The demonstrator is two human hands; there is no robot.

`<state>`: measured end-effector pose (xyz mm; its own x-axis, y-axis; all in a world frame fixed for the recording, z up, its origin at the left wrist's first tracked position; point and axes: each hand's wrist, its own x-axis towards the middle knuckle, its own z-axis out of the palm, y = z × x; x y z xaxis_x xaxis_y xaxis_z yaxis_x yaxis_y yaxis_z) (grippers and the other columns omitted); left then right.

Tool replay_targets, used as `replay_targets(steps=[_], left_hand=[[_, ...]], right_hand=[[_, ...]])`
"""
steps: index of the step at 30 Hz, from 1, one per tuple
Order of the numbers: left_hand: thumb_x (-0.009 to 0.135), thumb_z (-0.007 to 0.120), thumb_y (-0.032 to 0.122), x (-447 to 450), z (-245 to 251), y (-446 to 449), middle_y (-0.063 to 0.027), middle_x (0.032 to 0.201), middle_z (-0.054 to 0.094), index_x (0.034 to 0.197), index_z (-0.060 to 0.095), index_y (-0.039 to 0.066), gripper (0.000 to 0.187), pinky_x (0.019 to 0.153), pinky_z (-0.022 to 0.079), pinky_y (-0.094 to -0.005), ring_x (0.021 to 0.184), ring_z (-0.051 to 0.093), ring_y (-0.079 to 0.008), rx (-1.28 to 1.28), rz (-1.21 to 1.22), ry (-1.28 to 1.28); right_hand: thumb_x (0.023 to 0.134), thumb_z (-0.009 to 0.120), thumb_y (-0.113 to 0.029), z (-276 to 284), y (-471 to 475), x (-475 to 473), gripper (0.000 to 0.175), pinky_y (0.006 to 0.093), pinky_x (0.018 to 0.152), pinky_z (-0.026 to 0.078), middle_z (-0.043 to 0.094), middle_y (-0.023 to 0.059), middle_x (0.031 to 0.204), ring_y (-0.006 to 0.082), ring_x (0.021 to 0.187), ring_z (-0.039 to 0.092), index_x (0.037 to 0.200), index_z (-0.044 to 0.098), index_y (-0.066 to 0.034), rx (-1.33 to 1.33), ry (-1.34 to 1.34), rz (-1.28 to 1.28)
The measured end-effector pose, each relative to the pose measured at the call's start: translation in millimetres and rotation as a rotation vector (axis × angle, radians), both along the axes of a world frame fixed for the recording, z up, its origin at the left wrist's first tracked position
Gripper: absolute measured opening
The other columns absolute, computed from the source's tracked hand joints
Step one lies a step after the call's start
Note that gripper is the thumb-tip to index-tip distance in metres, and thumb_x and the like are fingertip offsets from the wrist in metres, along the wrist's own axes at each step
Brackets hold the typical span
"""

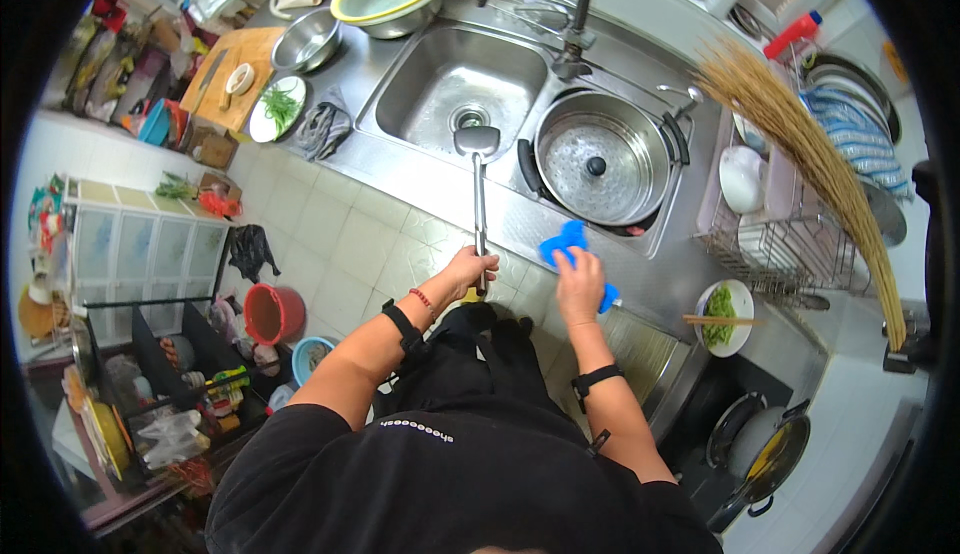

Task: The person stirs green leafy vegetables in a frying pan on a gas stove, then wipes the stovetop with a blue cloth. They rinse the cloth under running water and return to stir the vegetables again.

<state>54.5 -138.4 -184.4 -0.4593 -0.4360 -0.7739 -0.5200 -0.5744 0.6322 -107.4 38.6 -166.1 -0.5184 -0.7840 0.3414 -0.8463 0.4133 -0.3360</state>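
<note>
My left hand [471,269] is closed round the handle of a metal spatula [478,145], whose blade reaches over the front edge of the left sink basin [457,81]. In my right hand [580,284] is a bright blue cloth [564,243], held at the counter's front edge. Just beyond that cloth a large steel pot [604,156] with black handles sits over the right basin. A black knob shows in the middle of the pot; whether it belongs to a lid lying inside cannot be told. The black faucet [574,36] rises behind the basins.
Left on the counter are a grey rag [324,130], a plate of cut greens [277,110], a cutting board [225,66] with a knife, and bowls [306,40]. Right stand a dish rack [795,243], a straw broom head [817,149], a bowl [742,314] with chopsticks, and a wok [780,453].
</note>
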Motion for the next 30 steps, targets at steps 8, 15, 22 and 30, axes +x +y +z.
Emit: replay_targets(steps=[8, 15, 22, 30], left_hand=[[0.089, 0.056, 0.017, 47, 34, -66, -0.0002, 0.061, 0.047, 0.087, 0.052, 0.004, 0.013, 0.039, 0.034, -0.0271, 0.046, 0.042, -0.0092, -0.225, 0.235, -0.011], [0.091, 0.058, 0.02, 133, 50, -189, 0.0059, 0.059, 0.041, 0.083, 0.048, 0.01, 0.016, 0.039, 0.03, -0.0228, 0.044, 0.037, -0.0048, -0.484, 0.342, -0.018], [0.091, 0.059, 0.02, 175, 40, -310, 0.0066, 0.057, 0.04, 0.079, 0.046, 0.011, 0.021, 0.038, 0.028, -0.0229, 0.042, 0.035, -0.0042, -0.548, 0.331, -0.086], [0.089, 0.062, 0.026, 163, 25, -373, -0.0071, 0.064, 0.055, 0.087, 0.057, 0.002, 0.024, 0.053, 0.041, -0.0332, 0.056, 0.052, -0.0161, -0.573, 0.124, -0.153]], right_hand=[[0.075, 0.059, -0.013, 7, -120, 36, 0.033, 0.0402, 0.081, 0.043, 0.058, 0.0002, 0.112, 0.0251, 0.102, 0.053, 0.102, 0.07, -0.0288, -0.016, -0.011, 0.437], [0.077, 0.056, -0.011, 15, -272, 76, 0.041, 0.0421, 0.082, 0.038, 0.055, 0.001, 0.115, 0.0242, 0.106, 0.05, 0.109, 0.068, -0.0341, 0.06, 0.042, 0.683], [0.079, 0.054, -0.009, 12, -430, 104, 0.042, 0.0407, 0.075, 0.037, 0.054, 0.0043, 0.114, 0.025, 0.1, 0.05, 0.113, 0.066, -0.031, 0.074, 0.05, 0.68], [0.084, 0.055, -0.015, 2, -541, 75, 0.043, 0.0456, 0.07, 0.047, 0.055, 0.0087, 0.102, 0.0292, 0.09, 0.057, 0.123, 0.059, -0.0334, 0.236, 0.029, 0.252]])
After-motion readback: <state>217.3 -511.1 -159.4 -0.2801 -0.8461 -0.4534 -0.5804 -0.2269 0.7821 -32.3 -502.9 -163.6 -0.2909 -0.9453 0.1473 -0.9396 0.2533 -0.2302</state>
